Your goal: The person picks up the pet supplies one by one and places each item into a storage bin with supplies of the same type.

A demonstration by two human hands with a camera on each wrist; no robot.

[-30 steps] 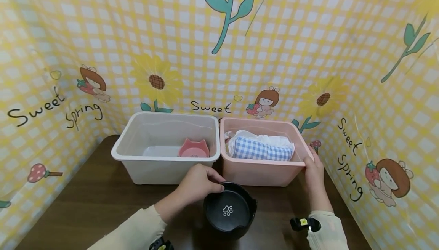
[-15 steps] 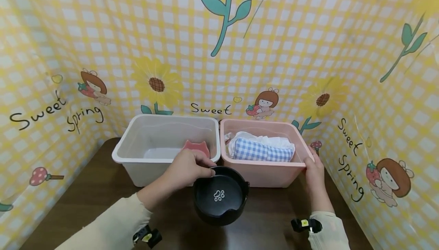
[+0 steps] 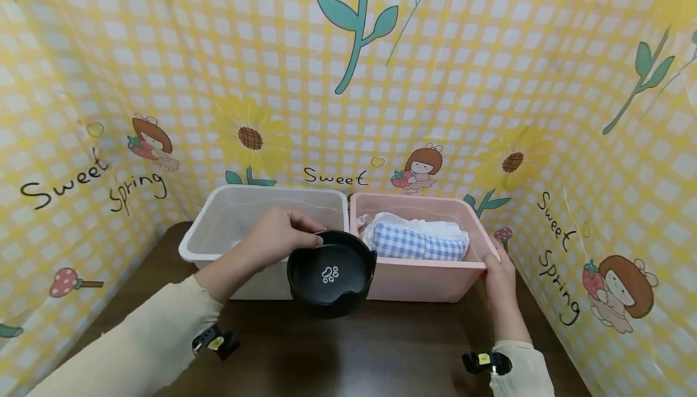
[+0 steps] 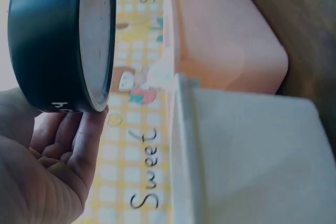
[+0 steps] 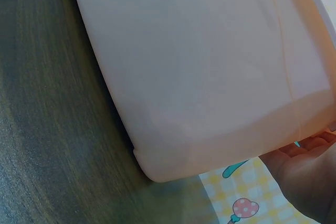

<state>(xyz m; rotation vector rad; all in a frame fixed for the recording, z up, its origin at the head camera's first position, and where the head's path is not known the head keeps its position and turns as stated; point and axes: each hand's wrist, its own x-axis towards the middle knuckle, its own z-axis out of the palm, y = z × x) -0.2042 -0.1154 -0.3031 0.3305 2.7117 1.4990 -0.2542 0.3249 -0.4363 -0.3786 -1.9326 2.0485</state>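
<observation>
My left hand pinches the left back rim of a black pet bowl with a white paw print inside. The bowl hangs above the table, tilted toward me, overlapping the front of the white bin and a corner of the pink bin. In the left wrist view the bowl's dark side and pale underside show over the fingers. My right hand grips the pink bin's right front corner by the rim; the right wrist view shows that hand against the bin's wall.
Blue-and-white checked cloth and white fabric lie in the pink bin. Both bins stand side by side on a dark wooden table. A yellow checked curtain hangs behind and at both sides.
The left hand has lifted the black pet bowl up and to the left, toward the white bin. The pink cat-eared bowl seen inside that bin is now hidden. The right hand keeps its place.
</observation>
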